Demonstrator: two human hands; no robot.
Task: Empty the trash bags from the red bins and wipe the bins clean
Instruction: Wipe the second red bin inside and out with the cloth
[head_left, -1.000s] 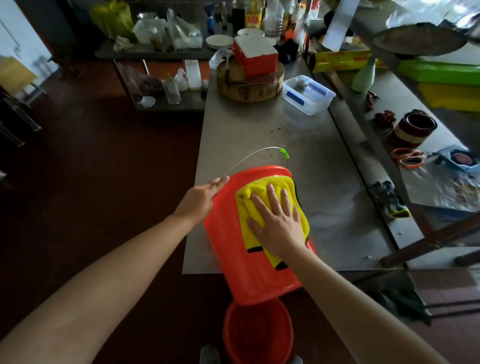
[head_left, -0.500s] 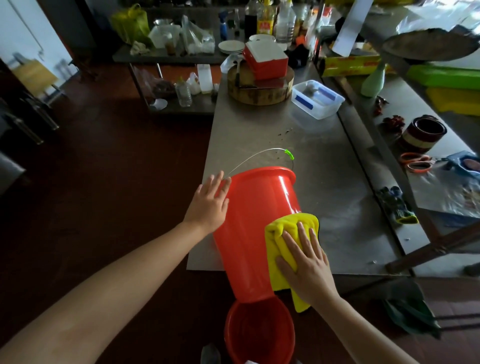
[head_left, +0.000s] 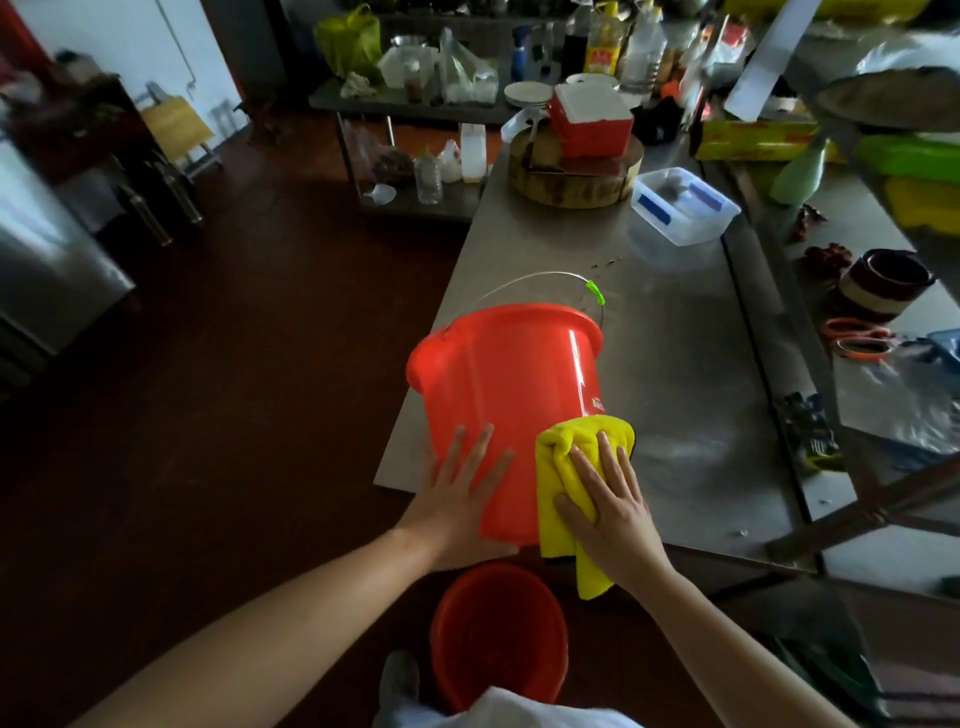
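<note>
The red bucket (head_left: 498, 395) lies tilted at the edge of the steel table (head_left: 675, 389) — the left hand (head_left: 457, 499), flat, has slid from rim to base; the right hand (head_left: 613, 514), fingers straight, presses the yellow cloth (head_left: 561, 462) against its side.

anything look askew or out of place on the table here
The red bin lies tipped at the near edge of the steel table, base toward the person, steadied by the left hand while the right hand presses the yellow cloth.

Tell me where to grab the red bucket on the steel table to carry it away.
Probably take the wire handle at its green grip, coming from above. The red bucket lies tipped, base toward you, mouth away, so the handle arcs free past the rim.
</note>
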